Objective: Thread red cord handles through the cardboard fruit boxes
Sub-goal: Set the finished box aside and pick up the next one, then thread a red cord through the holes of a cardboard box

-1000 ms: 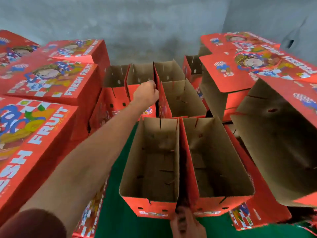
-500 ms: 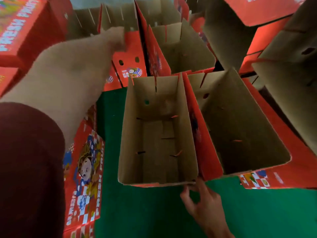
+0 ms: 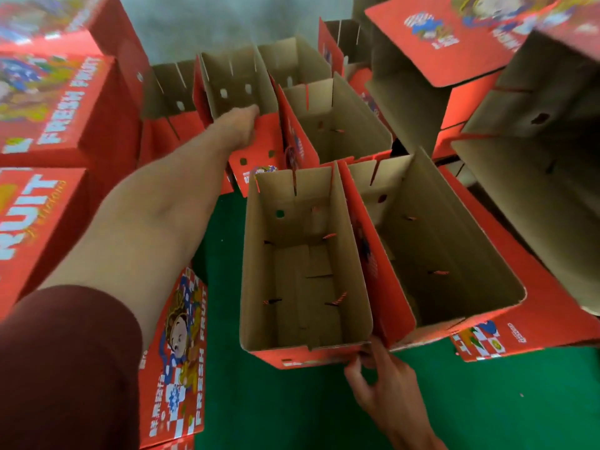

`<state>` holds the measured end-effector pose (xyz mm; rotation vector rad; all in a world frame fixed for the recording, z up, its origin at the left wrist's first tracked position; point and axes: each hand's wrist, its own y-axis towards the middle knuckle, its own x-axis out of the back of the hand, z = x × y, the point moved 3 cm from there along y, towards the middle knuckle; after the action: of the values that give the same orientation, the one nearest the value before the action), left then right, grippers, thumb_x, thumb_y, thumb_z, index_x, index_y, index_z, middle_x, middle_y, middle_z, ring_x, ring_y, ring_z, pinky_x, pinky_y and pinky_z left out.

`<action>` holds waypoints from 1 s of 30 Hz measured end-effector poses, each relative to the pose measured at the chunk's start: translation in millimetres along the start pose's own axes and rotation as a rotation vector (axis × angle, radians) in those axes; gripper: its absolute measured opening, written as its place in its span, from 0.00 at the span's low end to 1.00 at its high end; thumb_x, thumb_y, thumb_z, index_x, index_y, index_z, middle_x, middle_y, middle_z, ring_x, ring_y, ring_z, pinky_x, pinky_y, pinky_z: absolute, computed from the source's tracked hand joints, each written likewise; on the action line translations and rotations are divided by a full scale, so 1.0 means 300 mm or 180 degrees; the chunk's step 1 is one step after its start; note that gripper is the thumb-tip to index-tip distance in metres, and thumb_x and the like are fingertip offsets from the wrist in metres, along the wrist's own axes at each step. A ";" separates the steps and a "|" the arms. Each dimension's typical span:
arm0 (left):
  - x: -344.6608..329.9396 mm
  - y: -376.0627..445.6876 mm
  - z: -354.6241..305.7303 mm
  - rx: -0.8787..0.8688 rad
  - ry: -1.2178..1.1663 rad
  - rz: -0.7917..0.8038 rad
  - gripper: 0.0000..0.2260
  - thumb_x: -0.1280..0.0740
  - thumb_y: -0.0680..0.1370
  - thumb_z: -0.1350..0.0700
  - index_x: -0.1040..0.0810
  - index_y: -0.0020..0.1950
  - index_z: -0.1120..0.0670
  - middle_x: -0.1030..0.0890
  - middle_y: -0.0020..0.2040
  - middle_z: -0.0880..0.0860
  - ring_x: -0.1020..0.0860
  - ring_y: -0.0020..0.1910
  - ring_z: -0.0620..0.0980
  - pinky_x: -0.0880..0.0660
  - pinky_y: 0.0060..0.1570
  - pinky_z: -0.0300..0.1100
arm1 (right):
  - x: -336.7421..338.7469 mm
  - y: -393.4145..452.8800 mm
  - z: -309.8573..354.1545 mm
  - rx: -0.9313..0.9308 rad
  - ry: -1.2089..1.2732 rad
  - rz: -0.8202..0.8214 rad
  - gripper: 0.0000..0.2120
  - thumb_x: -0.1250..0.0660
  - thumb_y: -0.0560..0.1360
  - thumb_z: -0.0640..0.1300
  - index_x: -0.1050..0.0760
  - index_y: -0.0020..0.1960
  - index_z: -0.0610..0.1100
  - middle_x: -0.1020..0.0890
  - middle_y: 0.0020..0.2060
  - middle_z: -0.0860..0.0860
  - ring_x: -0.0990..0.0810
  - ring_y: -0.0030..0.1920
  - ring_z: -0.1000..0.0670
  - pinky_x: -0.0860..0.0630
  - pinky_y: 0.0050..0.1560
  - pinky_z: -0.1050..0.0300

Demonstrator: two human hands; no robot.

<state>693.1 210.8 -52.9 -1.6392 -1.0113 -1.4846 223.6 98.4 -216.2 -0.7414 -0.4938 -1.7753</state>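
Left hand (image 3: 242, 123): reaches to the far row, fingers curled over the near wall of an open box (image 3: 240, 92), thumb side on its red outer face. This far box shows empty punched holes and no cord.

Right hand (image 3: 378, 373): at the near edge, fingers bent up against the bottom corner where the two nearest boxes meet. Whether they pinch the cardboard or only press it cannot be told.

Near box (image 3: 302, 264): open top, brown inside, red outside, standing on the green floor (image 3: 292, 410). Red cord ends (image 3: 337, 298) poke in through holes low in both long walls, so it reads as threaded. Right box (image 3: 438, 241): touching it on the right, also with cord ends showing.

Handling, as a judgement: empty corrugated boxes, light and fairly stiff, walls flex and crease if squeezed mid-panel; best held at a top rim or a corner fold. Slit rims may tear under a hard pull. Cord looks soft and limp, so its tip wants pinching close to the end to feed a hole.

Surround: closed printed boxes (image 3: 55, 102) stacked left, more open and tipped boxes far and right, a flat printed box (image 3: 178, 352) on the floor near left, grey wall (image 3: 227, 24) behind.
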 end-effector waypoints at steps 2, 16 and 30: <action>0.010 -0.051 -0.028 -0.0004 0.0024 0.0071 0.13 0.40 0.79 0.64 0.30 0.64 0.61 0.22 0.61 0.67 0.22 0.59 0.67 0.25 0.55 0.56 | 0.003 -0.001 0.015 -0.0069 0.0071 0.0153 0.24 0.27 0.77 0.50 0.26 0.70 0.46 0.12 0.53 0.52 0.13 0.49 0.57 0.16 0.56 0.53; 0.299 -0.288 -0.139 0.0114 0.0262 -0.0659 0.15 0.36 0.80 0.61 0.21 0.66 0.58 0.20 0.60 0.66 0.22 0.61 0.67 0.24 0.59 0.57 | 0.069 0.012 0.157 -0.0514 -0.0349 0.0811 0.46 0.39 0.82 0.63 0.71 0.81 0.54 0.28 0.75 0.50 0.23 0.69 0.49 0.28 0.72 0.53; 0.840 -0.881 -0.639 0.0012 0.1007 -0.2015 0.19 0.39 0.79 0.64 0.25 0.69 0.50 0.18 0.54 0.62 0.19 0.53 0.66 0.25 0.44 0.54 | 0.697 0.101 0.496 0.0697 0.1053 -0.0323 0.29 0.31 0.78 0.61 0.30 0.75 0.52 0.18 0.65 0.54 0.16 0.56 0.57 0.22 0.63 0.57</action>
<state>381.2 185.0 215.5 -1.0643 -1.4150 -2.0627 244.7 42.2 35.2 -0.2667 -0.4972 -1.8566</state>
